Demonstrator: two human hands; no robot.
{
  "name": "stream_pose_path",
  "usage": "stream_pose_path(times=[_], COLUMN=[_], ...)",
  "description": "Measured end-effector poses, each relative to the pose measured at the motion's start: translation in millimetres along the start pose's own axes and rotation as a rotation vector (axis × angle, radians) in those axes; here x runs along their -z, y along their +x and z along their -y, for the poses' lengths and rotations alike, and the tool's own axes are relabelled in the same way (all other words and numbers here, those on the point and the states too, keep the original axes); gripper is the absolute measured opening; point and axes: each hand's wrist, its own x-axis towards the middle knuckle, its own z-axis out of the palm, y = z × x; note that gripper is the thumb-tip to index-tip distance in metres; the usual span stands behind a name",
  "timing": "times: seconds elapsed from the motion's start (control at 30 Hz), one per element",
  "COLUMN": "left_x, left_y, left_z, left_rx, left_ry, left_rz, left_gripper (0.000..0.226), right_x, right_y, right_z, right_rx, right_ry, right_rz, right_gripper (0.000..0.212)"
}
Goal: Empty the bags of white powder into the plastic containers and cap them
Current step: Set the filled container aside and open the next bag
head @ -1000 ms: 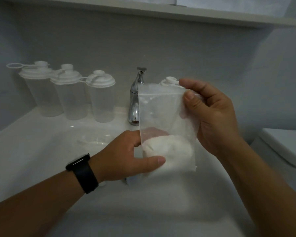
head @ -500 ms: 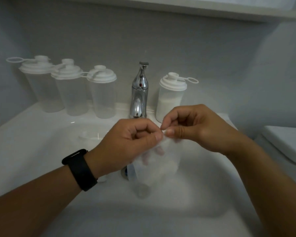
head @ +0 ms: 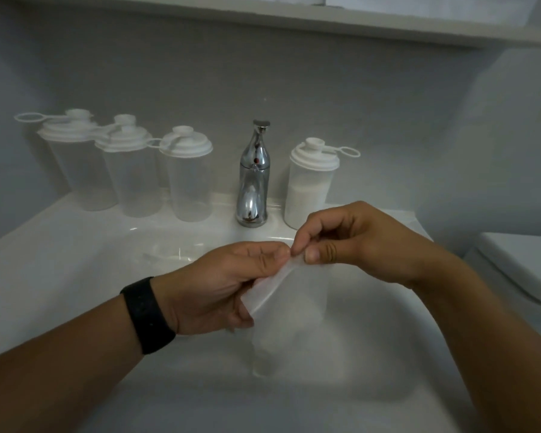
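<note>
Four capped translucent plastic containers stand behind the sink: three empty containers left of the chrome faucet, one powder-filled container right. My left hand and right hand pinch the clear bag top over the basin. No legible labels.

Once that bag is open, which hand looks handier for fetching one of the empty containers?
Probably the left hand. The three empty containers stand on the sink's left side, nearer to it. The right hand pinches the bag top and could go on holding it.
</note>
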Motion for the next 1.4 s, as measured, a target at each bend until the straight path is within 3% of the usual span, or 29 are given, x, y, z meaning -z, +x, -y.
stream_pose_path(times=[0.23, 0.43, 0.57, 0.77, 0.97, 1.1, 1.23, 1.4], left_x=[-2, 0, 4, 3, 0, 5, 2, -6], left_y=[-3, -6, -4, 1, 0, 1, 1, 1], left_z=[-9, -12, -10, -6, -3, -2, -1, -3], left_rx=[-0.048, -0.101, -0.105, -0.093, -0.075, -0.003, 0.094, 0.031], left_ry=[-0.224, -0.294, -0.334, -0.372, -0.290, -0.293, -0.161, 0.222], left_rz=[0.031, 0.243, 0.257, 0.333, 0.169, 0.136, 0.077, -0.084], left_gripper=[0.034, 0.029, 0.029, 0.039, 0.047, 0.034, 0.038, 0.046], right_x=[-8, -18, -23, -21, -20, -21, -22, -20], right_y=[2, 4, 5, 6, 6, 9, 6, 5], right_z=[4, 2, 6, 2, 1, -2, -7, -12], right_rx=[0.157, 0.412, 0.446, 0.283, 0.310, 0.298, 0.197, 0.162], right_ry=[-0.130, -0.274, -0.355, -0.494, -0.585, -0.731, -0.680, -0.595], right_rz=[-0.150, -0.353, -0.428, -0.308, -0.260, -0.189, -0.070, -0.038], right_gripper=[0.015, 0.012, 0.009, 0.007, 0.008, 0.015, 0.024, 0.017])
